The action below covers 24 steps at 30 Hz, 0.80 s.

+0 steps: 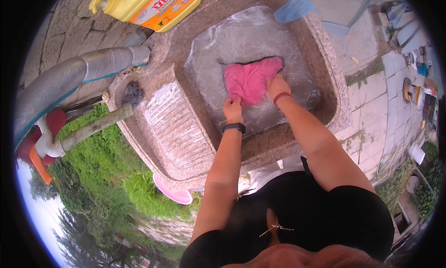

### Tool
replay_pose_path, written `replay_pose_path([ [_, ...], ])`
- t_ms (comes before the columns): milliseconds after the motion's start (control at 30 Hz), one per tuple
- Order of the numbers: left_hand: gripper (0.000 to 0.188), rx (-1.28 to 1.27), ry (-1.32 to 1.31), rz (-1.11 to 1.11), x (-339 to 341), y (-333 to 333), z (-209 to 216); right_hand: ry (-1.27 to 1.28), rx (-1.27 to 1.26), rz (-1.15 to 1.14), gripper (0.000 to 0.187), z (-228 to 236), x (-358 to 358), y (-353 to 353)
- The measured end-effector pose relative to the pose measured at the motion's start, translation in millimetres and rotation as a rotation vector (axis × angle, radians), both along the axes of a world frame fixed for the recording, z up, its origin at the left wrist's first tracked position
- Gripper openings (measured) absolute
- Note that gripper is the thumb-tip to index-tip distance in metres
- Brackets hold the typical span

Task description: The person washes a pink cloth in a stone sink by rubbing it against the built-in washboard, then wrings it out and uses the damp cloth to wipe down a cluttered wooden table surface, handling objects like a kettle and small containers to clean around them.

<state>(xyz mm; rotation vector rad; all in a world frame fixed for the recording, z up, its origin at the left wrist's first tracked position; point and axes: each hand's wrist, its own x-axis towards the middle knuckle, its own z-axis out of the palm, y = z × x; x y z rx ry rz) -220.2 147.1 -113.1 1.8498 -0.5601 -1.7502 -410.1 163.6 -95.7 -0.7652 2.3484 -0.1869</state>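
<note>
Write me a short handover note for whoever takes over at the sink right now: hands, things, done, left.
Left hand: gripping the near edge of the pink cloth.
Right hand: fingers closed on the cloth's right side.
Cloth: lying wet in soapy water in the stone sink.
Nearby: ribbed washboard slope at left, yellow detergent bottle on the far ledge, blue cloth on the far rim.
Done: cloth soaked and soaped.
Left: cloth not yet wrung or lifted out.
</note>
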Motion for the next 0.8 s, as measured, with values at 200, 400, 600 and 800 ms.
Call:
replay_pose_path([
  [200, 0.017, -0.148, 0.325, 0.182, 23.2, -22.6, 82.8, -0.377, -0.363, -0.342, 0.038, 12.3, -10.4, -0.6],
  [400, 0.011, -0.613, 0.314, 0.272, 82.6, -26.4, 239.6, -0.597, -0.662, -0.022, 0.032, 128.1, 29.7, -61.9],
  [600, 0.002, -0.752, -0.229, 0.315, 171.8, 61.9, 272.0, -0.768, -0.598, 0.563, 0.037, 162.5, 138.4, -131.3],
  [800, 0.018, -0.677, -0.638, -0.356, 203.9, 106.8, 199.0, -0.325, -0.474, 0.878, 0.044, 121.1, 247.5, -153.9],
])
